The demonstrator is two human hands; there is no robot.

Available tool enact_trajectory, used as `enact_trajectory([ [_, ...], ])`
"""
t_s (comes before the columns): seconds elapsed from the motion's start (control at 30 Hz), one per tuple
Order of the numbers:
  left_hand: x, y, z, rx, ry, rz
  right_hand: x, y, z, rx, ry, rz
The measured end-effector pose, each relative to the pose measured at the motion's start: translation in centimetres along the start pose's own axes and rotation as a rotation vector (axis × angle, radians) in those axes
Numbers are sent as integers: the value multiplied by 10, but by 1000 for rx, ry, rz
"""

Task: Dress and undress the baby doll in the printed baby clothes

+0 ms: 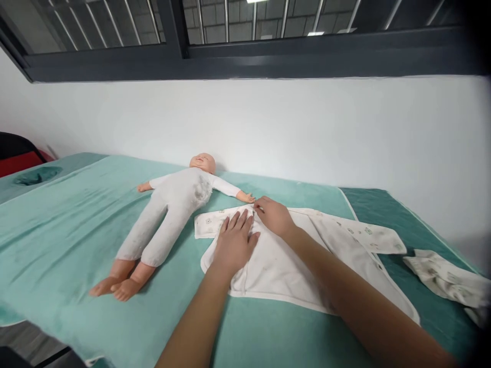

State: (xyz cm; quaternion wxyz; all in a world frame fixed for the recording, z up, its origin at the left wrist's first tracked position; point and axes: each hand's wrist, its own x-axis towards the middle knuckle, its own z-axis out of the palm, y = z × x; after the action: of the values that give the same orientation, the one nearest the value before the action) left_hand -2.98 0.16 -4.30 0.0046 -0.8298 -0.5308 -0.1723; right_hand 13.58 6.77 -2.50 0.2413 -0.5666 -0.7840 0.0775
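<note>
the shirt [278,266] is thin, matt cloth, softly creased. the doll [176,191] pairs smooth, faintly shiny plastic-looking skin with a matt cloth body, rough and fuzzy at one side. the sheet [72,225] looks like velvety plush. the wall [291,128] is smooth and matt; the bars [254,20], glossy metal.

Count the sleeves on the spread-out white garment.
2: one sleeve points toward the doll, the other sleeve toward the crumpled cloth.
</note>
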Motion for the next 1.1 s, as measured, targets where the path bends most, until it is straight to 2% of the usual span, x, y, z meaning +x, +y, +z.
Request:
enact_trajectory([
  [0.2, 2, -1, 3, -14, 7, -7, 3, 19, 5, 134, -39, -23],
  [0.4, 1, 0, 0, -13, 16, 7, 1, 25, 8, 142, 42, -23],
  [0.67, 0, 3, 3, 38, 21, -8, 2, 15, 12, -134, 3, -23],
  [0.77, 0, 4, 3, 56, 24, -23, 3, 14, 11, -206, 30, -34],
  [0.97, -1, 5, 2, 75, 36, -41, 6, 17, 13, -261, 96, -72],
  [1.1, 1, 4, 5, 80, 52, -106, 7, 20, 15, -244, 106, -65],
])
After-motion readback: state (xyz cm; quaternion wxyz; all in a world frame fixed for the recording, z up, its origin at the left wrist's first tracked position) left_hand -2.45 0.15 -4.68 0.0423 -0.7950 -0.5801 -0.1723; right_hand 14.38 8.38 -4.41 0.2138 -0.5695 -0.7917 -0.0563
